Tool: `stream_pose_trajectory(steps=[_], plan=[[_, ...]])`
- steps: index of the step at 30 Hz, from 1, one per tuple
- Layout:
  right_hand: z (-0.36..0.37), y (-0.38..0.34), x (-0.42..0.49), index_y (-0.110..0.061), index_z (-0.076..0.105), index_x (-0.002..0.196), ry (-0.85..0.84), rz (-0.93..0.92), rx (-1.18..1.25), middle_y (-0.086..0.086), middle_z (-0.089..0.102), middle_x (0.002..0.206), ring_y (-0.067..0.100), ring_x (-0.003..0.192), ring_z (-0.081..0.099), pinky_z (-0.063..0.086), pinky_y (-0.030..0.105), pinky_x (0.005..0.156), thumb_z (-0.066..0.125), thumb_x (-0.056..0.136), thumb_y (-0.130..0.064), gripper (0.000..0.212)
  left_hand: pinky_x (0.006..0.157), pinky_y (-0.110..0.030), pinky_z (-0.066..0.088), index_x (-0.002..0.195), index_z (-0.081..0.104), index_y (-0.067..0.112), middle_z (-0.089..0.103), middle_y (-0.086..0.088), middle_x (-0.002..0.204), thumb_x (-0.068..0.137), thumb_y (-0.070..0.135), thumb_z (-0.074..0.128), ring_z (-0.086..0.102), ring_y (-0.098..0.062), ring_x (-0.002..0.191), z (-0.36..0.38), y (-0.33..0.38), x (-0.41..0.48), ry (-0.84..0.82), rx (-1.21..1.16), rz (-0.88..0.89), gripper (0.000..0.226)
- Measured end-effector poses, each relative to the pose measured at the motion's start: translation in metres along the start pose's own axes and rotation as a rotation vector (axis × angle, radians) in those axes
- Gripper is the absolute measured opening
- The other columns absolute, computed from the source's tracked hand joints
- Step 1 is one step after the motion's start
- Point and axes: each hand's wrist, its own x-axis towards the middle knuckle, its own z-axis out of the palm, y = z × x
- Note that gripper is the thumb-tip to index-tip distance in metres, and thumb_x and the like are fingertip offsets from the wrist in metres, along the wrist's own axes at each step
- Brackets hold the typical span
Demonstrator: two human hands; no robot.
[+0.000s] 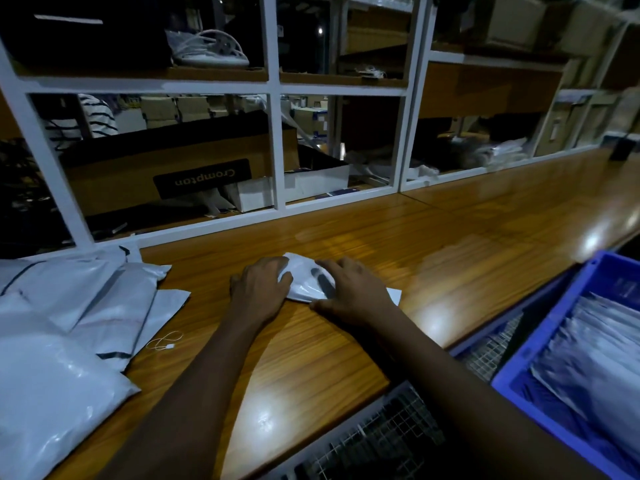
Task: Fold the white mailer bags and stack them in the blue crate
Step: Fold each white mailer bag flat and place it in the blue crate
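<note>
A folded white mailer bag [306, 279] lies on the wooden counter [450, 244] in front of me. My left hand [261, 289] rests on its left end, fingers curled over the edge. My right hand [353, 289] presses flat on its right part, fingers spread. A pile of unfolded white mailer bags [69, 323] covers the counter's left side. The blue crate [540, 344] stands at the lower right, below counter level, with several folded bags [602, 348] inside it.
A white-framed shelf rack [277, 140] with cardboard boxes stands along the counter's back. A thin white cord [164, 341] lies by the pile. A wire mesh surface [381, 434] runs beneath the counter's front edge. A small dark object [623, 147] sits far right.
</note>
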Motion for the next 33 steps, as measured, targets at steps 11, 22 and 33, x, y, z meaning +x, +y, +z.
stream_pose_trajectory(steps=[11,22,33], plan=[[-0.07,0.043,-0.023,-0.025,0.034,0.144,0.123,0.146,-0.311,0.011,0.045,0.129,0.032,0.108,0.052,0.035,0.035,0.073,0.068,0.08,-0.062,0.082,0.102,-0.049,0.033,0.132,0.054,0.028,0.049,-0.003,0.134,0.096,0.035,0.049,0.041,-0.024,0.126,0.024,0.072,-0.006,0.117,0.043,0.179,0.037],[-0.131,0.169,-0.139,-0.021,0.061,0.118,0.25,0.392,-0.556,0.013,0.058,0.096,0.035,0.082,0.056,0.03,0.037,0.064,0.065,0.053,-0.065,0.079,0.098,-0.043,0.036,0.124,0.053,0.029,0.048,-0.001,0.127,0.093,0.04,0.051,0.044,-0.022,0.119,0.092,0.216,-0.011,-0.019,-0.049,0.499,0.033],[-0.132,0.25,-0.248,-0.029,0.034,0.152,0.189,0.853,-0.546,0.012,0.053,0.121,0.037,0.102,0.053,0.044,0.043,0.077,0.061,0.068,-0.065,0.094,0.099,-0.045,0.034,0.134,0.048,0.037,0.043,-0.001,0.14,0.098,0.048,0.041,0.039,-0.025,0.129,0.155,0.28,0.003,-0.363,0.104,0.673,0.038]])
